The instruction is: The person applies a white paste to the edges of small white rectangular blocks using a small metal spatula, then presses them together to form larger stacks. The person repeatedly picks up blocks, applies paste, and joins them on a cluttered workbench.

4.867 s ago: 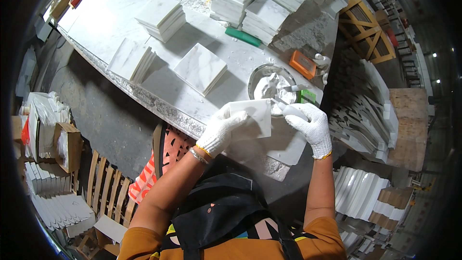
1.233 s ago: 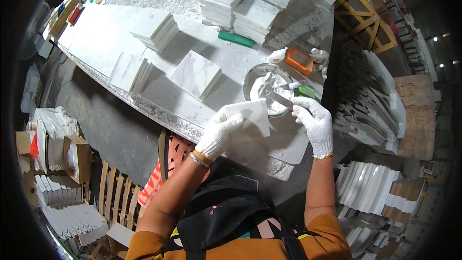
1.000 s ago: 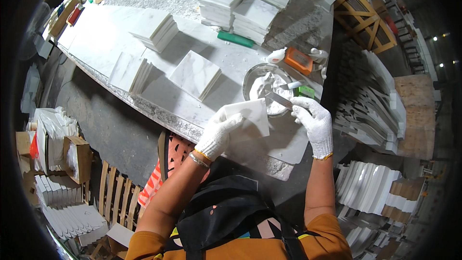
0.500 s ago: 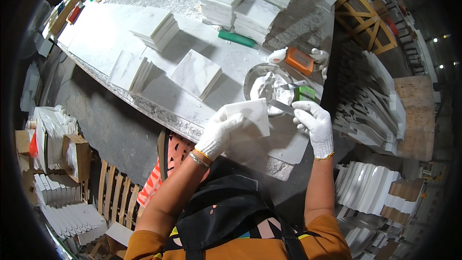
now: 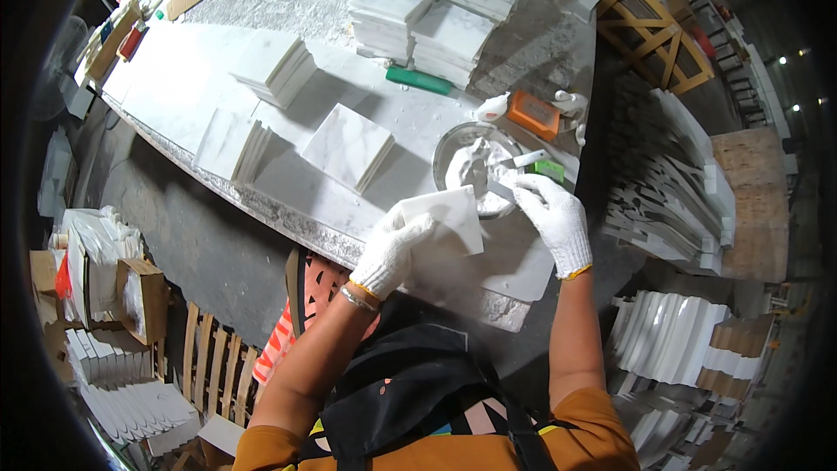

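My left hand (image 5: 395, 247), in a white glove, holds a small white square tile (image 5: 446, 220) tilted up above the near edge of the stone worktable (image 5: 174, 78). My right hand (image 5: 551, 216), also gloved, grips a putty knife (image 5: 501, 187) whose blade reaches into a round metal bowl (image 5: 449, 146) of white paste just beyond the tile. The blade sits by the lump of paste at the bowl's near side.
Marble tiles lie in stacks on the table: one (image 5: 349, 146) left of the bowl, another (image 5: 228, 145) farther left, taller piles (image 5: 418, 17) at the back. A green bar (image 5: 420, 80) and an orange block (image 5: 534, 115) lie near the bowl. Tile stacks (image 5: 671, 183) fill the floor at right.
My right hand has drawn the putty knife back and forth at the bowl, now dipping it into the paste. The left hand keeps the tile in about the same place.
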A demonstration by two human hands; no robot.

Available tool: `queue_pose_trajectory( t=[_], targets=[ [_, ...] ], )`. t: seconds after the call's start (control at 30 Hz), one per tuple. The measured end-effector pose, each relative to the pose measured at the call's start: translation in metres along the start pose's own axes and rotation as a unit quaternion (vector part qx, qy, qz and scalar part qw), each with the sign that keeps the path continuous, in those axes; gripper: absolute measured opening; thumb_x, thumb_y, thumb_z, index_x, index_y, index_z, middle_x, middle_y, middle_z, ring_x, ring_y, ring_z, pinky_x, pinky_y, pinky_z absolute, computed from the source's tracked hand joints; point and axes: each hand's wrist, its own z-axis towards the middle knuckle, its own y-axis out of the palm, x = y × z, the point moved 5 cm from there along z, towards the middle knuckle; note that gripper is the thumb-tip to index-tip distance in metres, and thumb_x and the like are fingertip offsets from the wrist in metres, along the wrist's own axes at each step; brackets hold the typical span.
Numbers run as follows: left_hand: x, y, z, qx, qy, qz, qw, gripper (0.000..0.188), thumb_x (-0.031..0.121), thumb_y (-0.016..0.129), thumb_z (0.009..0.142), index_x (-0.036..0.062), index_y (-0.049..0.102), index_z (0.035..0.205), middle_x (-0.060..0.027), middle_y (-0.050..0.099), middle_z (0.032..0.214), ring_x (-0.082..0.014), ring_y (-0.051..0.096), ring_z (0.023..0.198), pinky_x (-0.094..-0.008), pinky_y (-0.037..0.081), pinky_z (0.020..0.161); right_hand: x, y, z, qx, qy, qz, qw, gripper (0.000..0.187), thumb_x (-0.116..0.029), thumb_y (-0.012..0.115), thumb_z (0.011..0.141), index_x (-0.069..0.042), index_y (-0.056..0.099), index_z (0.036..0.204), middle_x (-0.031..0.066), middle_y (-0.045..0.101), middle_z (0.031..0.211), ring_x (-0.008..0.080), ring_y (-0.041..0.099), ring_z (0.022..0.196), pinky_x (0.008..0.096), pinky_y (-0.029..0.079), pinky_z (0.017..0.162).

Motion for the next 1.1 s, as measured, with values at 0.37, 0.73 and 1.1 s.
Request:
queue_pose_trajectory(
  t=[0.37,0.73,1.1],
  targets=[
    [0.003,0.007,-0.002,-0.009,-0.018,-0.010,1.000,0.046,0.016,0.070,0.089,0.0024,0.052,0.129,-0.0070,0.062,0.121,-0.0193,0.062,0.109,-0.0377,0.055,0.094,-0.029,-0.030,0.079,0.115,-0.156,-0.099,0.976,0.034,-0.017,0.073,0.081,-0.007,0.067,0.112,0.0116,0.066,0.111,0.0303,0.064,0.103,0.0364,0.051,0.090],
    [0.000,-0.004,-0.001,0.002,-0.018,-0.005,1.000,0.045,0.012,0.070,0.088,0.0010,0.053,0.127,-0.0076,0.063,0.120,-0.0177,0.062,0.109,-0.0341,0.050,0.098,-0.003,0.027,0.151,-0.018,-0.119,-0.092,0.988,0.032,-0.024,0.076,0.073,-0.009,0.069,0.100,0.0125,0.064,0.098,0.0299,0.063,0.090,0.0396,0.051,0.082],
    [-0.002,-0.001,0.002,-0.029,-0.002,-0.023,0.999,0.048,0.016,0.071,0.088,0.0006,0.052,0.129,-0.0079,0.061,0.121,-0.0184,0.060,0.111,-0.0363,0.051,0.097,-0.026,-0.021,0.019,-0.070,0.010,0.167,0.983,0.031,-0.008,0.075,0.082,-0.004,0.066,0.111,0.0023,0.069,0.097,0.0083,0.062,0.088,0.0263,0.051,0.080]
  ],
)
